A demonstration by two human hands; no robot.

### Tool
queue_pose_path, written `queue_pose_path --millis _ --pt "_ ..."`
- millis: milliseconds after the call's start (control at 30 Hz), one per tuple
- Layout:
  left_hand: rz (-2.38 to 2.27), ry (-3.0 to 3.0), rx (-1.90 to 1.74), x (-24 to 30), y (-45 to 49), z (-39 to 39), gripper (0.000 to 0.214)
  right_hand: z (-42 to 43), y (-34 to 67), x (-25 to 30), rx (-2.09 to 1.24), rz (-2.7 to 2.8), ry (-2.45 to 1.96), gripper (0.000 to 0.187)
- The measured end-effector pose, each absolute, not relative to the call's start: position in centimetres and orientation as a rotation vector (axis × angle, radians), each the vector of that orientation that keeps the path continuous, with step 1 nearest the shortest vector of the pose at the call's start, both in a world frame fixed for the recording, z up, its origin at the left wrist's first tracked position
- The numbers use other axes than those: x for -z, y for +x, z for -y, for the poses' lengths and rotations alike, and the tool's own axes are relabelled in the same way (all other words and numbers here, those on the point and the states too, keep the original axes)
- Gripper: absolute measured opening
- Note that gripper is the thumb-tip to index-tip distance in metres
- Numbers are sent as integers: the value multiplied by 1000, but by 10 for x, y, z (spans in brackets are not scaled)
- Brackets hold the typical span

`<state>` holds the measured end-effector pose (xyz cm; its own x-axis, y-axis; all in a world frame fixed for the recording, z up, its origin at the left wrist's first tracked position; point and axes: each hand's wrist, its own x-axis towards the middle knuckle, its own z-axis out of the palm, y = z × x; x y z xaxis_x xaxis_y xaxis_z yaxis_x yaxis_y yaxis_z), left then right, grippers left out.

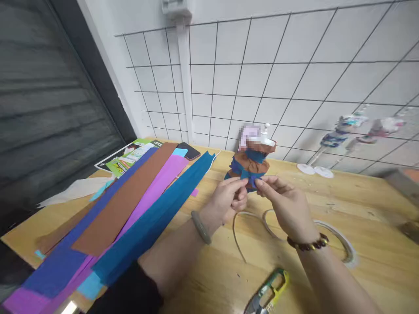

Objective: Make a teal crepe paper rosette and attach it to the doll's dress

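In front of me a black wire grid (242, 64) spans the pale wall (209, 9), and a white cable cover (185, 78) runs up it to a white box (176, 8). On my left I see a dark ribbed shutter (49, 87). Green-and-white leaflets (119, 168) and a dark phone (192, 151) lie near the back of my wooden table (343, 187). To my right, two blurred ornaments (350, 124) stand on thin stems with white round bases (306, 168), and a greyish box (404, 189) sits at the table's right end

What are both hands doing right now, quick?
Left hand: thumb and finger closed, pinching blue paper by the ruffled bundle.
Right hand: fingertips closed, pinching the blue paper too.
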<state>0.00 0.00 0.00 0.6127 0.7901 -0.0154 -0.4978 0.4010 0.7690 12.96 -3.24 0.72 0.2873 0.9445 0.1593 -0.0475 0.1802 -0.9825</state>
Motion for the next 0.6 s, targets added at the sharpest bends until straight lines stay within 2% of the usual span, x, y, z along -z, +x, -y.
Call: queue_pose_path --millis 333,600 --pt "-401 772 -821 -1 -1 -1 32 31 130 -7 -891 1014 -1151 16" --pt "-414 812 -775 2 -4 -2 51 30 125 -4 -844 1012 -1150 20"
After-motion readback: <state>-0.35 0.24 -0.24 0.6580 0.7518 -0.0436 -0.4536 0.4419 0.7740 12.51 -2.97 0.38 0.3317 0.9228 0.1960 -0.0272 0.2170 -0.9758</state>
